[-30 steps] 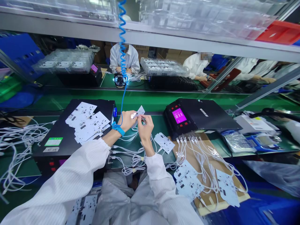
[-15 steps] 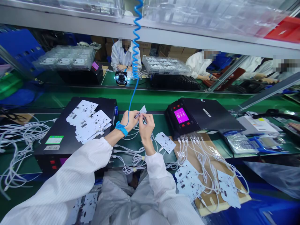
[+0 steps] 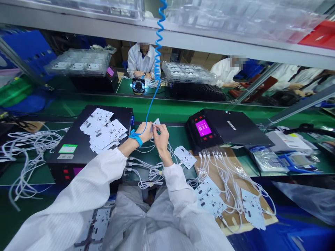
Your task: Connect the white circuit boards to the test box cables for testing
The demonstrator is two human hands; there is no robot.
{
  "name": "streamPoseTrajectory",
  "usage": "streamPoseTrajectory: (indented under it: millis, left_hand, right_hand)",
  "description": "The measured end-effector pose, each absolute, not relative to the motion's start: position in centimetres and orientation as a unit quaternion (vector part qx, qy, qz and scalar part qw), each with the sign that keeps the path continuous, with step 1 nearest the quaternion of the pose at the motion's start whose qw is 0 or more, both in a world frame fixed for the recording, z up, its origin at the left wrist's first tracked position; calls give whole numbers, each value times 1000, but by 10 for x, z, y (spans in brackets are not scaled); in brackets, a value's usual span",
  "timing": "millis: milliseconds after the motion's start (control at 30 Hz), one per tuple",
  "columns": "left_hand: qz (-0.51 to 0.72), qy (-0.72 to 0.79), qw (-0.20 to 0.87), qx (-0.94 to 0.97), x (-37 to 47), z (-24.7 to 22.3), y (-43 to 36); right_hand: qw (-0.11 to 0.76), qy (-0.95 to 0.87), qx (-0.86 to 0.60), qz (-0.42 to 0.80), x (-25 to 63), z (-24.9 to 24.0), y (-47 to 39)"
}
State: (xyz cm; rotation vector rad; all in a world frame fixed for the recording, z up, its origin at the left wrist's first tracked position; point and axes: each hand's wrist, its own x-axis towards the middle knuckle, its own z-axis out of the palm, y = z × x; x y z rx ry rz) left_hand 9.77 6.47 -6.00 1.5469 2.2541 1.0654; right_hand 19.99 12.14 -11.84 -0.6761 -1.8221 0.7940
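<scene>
My left hand [image 3: 145,131], with a blue wrist strap [image 3: 136,137] on its wrist, grips a small white circuit board [image 3: 156,121] whose corner shows above the fingers. Against it, my right hand [image 3: 161,136] is closed in a pinch; what its fingertips hold is too small to make out. White cables [image 3: 149,167] run below both hands. To the right of my right hand lies a white board [image 3: 185,157] joined to a cable. A pile of white boards [image 3: 106,130] rests on the black box [image 3: 75,132] at the left.
A black device [image 3: 227,127] with a pink screen stands on the right. Cabled boards [image 3: 209,197] lie on brown cardboard [image 3: 237,160]. A coiled blue cord [image 3: 158,45] hangs in front. People in white coats sit across the bench, beyond a small fan [image 3: 138,85].
The view has shifted slightly. Both hands stay together at the small board, of which less shows now, and my right fingers have changed their pose slightly.
</scene>
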Motion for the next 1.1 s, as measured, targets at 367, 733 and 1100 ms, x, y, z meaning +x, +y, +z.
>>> streamPoseTrajectory:
  millis: [367, 733, 1100]
  left_hand:
    - [282, 878, -105, 372, 55, -8, -128]
    - [285, 886, -151, 333, 80, -56, -154]
    - [403, 825, -108, 381, 130, -59, -135]
  right_hand:
    - [226, -892, -302, 249, 147, -130, 118]
    - [255, -865, -293, 319, 138, -133, 87]
    - [301, -593, -229, 711, 209, -77, 39]
